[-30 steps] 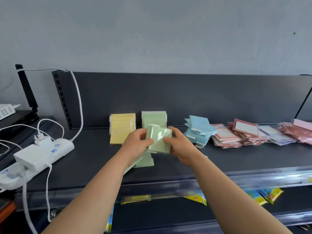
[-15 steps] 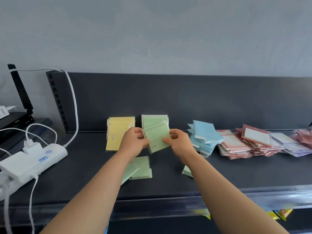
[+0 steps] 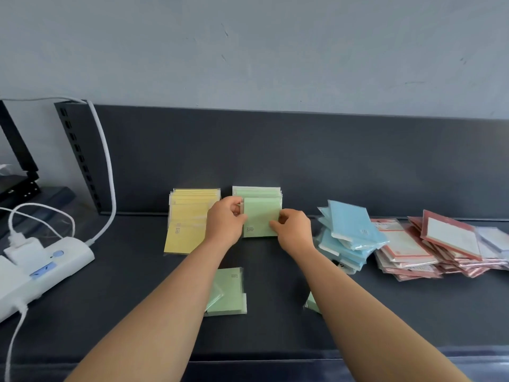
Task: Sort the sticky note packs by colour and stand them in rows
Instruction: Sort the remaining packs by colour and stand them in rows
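Green sticky note pack in clear wrap (image 3: 260, 220) is upright at the front of the standing green row (image 3: 256, 191), which leans on the dark back panel (image 3: 303, 161). Can't tell if the pack's bottom edge touches the dark grey shelf (image 3: 132, 304). Left-hand grip (image 3: 224, 221) is clenched on the pack's left edge, near the top. Right-hand grip (image 3: 293, 230) pinches the right edge lower down, one fingertip on the front face. So both hands are grasping the same pack, with forearms reaching in from the near edge. Row of yellow wrapped packs (image 3: 192, 213) sits just left of the green row, also leaning on the panel, and the left hand partly covers it. Two flat green packs (image 3: 228, 292) lie overlapped on the shelf nearer the camera, partly under the left forearm. One more green pack corner (image 3: 312, 303) shows beside the right forearm. Loose pile of light blue packs (image 3: 349, 232) is right of the right hand, unsorted and tilted. Past it is a heap of pink and red-bordered packs (image 3: 429, 244), touching the blue pile. White power strip (image 3: 49, 268) lies at the shelf's left end with a plug in it. White cable (image 3: 106, 166) runs up from it along the panel's left edge.
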{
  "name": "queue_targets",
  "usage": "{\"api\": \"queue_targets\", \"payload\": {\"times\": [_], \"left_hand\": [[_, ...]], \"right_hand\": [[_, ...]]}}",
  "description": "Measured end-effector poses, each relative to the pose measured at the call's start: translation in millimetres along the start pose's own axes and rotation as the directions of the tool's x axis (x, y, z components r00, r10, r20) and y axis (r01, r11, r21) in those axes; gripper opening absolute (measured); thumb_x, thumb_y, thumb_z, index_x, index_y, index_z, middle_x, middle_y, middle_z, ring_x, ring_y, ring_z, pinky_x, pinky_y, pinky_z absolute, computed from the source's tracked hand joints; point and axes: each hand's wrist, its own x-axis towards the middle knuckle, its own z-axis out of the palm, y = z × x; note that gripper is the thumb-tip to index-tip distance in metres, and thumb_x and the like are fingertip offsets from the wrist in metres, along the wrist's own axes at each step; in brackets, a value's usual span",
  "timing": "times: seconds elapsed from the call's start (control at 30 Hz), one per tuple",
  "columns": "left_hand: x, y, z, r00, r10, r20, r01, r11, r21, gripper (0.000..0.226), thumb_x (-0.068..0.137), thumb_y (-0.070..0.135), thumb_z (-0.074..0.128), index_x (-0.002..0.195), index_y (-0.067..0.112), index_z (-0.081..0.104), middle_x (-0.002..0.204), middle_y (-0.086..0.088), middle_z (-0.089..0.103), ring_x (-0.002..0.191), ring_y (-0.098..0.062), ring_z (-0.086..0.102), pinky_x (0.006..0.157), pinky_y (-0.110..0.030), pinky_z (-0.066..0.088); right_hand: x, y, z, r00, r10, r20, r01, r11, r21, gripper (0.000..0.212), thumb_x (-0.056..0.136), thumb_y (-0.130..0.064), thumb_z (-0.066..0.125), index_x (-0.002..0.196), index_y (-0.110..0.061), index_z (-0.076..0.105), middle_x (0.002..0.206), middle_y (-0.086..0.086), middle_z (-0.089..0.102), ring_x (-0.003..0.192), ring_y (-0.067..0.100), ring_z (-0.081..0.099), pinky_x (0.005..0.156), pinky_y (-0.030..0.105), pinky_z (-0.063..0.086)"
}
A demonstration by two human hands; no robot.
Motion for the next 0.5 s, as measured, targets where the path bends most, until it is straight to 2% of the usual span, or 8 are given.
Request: {"api": "queue_targets", "payload": {"times": [0.07, 0.13, 0.2, 0.3, 0.4, 0.5], "left_hand": [[2, -4, 2, 1.0, -0.017, 0.012, 0.017, 1.0, 0.008, 0.036, 0.086, 0.001, 0.066, 0.12, 0.013, 0.063, 0.108, -0.001, 0.068, 0.092, -0.014, 0.063, 0.078, -0.024, 0.05], [2, -10, 2, 0.999, -0.042, 0.034, 0.041, 0.999, 0.015, 0.034, 0.083, -0.001, 0.068, 0.115, 0.011, 0.062, 0.102, 0.001, 0.067, 0.088, -0.014, 0.061, 0.07, -0.02, 0.046], [0, -13, 2, 0.996, -0.068, 0.052, 0.065, 0.997, 0.052, 0.035, 0.081, 0.0, 0.071, 0.112, 0.012, 0.061, 0.096, 0.004, 0.062, 0.088, -0.014, 0.059, 0.069, -0.02, 0.041], [-2, -15, 4, 0.994, -0.095, 0.061, 0.09, 0.993, 0.078, 0.033, 0.079, -0.001, 0.072, 0.108, 0.012, 0.062, 0.094, 0.004, 0.061, 0.088, -0.016, 0.058, 0.07, -0.021, 0.04], [-2, -14, 4, 0.993, -0.099, 0.065, 0.092, 0.991, 0.098, 0.034, 0.08, -0.001, 0.071, 0.11, 0.01, 0.061, 0.096, 0.002, 0.061, 0.087, -0.014, 0.055, 0.064, -0.017, 0.038], [-3, -14, 2, 0.991, -0.109, 0.082, 0.098, 0.987, 0.127, 0.04, 0.081, 0.002, 0.073, 0.117, 0.009, 0.059, 0.098, 0.002, 0.059, 0.089, -0.014, 0.054, 0.07, -0.019, 0.038]], "right_hand": [[2, 3, 3, 1.0, 0.002, 0.008, -0.002, 1.0, -0.022, 0.012, 0.088, -0.006, 0.059, 0.098, -0.007, 0.065, 0.094, 0.004, 0.067, 0.077, 0.016, 0.06, 0.063, 0.025, 0.048], [4, 7, 5, 1.0, 0.005, 0.013, -0.005, 0.999, -0.042, 0.021, 0.084, -0.001, 0.058, 0.101, -0.01, 0.065, 0.096, 0.003, 0.069, 0.085, 0.02, 0.064, 0.074, 0.034, 0.055], [4, 8, 6, 1.0, 0.018, 0.017, -0.016, 0.997, -0.074, 0.025, 0.082, 0.001, 0.059, 0.102, -0.012, 0.064, 0.095, 0.001, 0.068, 0.087, 0.021, 0.065, 0.077, 0.037, 0.057], [5, 10, 7, 0.999, 0.025, 0.033, -0.023, 0.997, -0.072, 0.029, 0.083, 0.001, 0.06, 0.108, -0.013, 0.061, 0.101, 0.001, 0.066, 0.091, 0.02, 0.063, 0.078, 0.034, 0.055], [5, 8, 7, 0.999, 0.019, 0.04, -0.016, 0.997, -0.074, 0.043, 0.085, 0.0, 0.06, 0.126, -0.013, 0.055, 0.116, 0.004, 0.061, 0.099, 0.021, 0.06, 0.077, 0.028, 0.049], [1, 8, 5, 0.999, 0.015, 0.05, -0.011, 0.997, -0.078, 0.043, 0.086, -0.002, 0.06, 0.128, -0.012, 0.053, 0.113, 0.005, 0.061, 0.096, 0.02, 0.058, 0.074, 0.028, 0.046]]}}
